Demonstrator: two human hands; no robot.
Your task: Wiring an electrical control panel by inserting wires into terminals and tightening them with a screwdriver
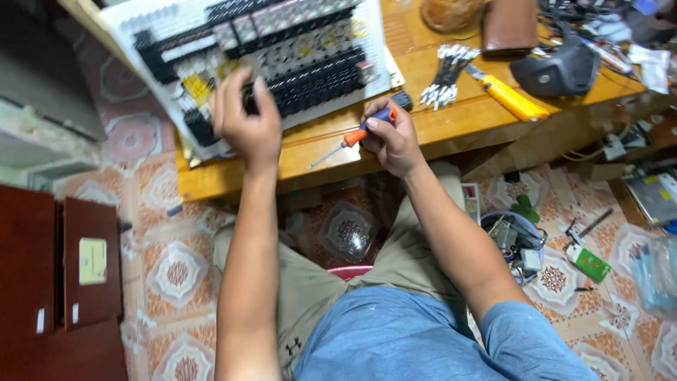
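On the wooden table (451, 123), the left hand (247, 120) presses flat on the terminal-block panel (282, 53); the right hand (391, 137), fist closed, holds an orange-handled screwdriver (352, 137) beside that panel. Steadying the panel firmly seems wise.

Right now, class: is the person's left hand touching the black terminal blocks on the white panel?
Touching. The head view shows the left hand resting on the black terminal blocks, fingers overlapping them with no gap.

The setting was a home electrical workshop. A wooden tabletop (451, 134) carried a wiring panel (268, 49) of terminal blocks, a bundle of ferruled wires (444, 74) and a yellow utility knife (509, 97). Patterned floor tiles (176, 268) were littered with loose electrical parts (518, 243).
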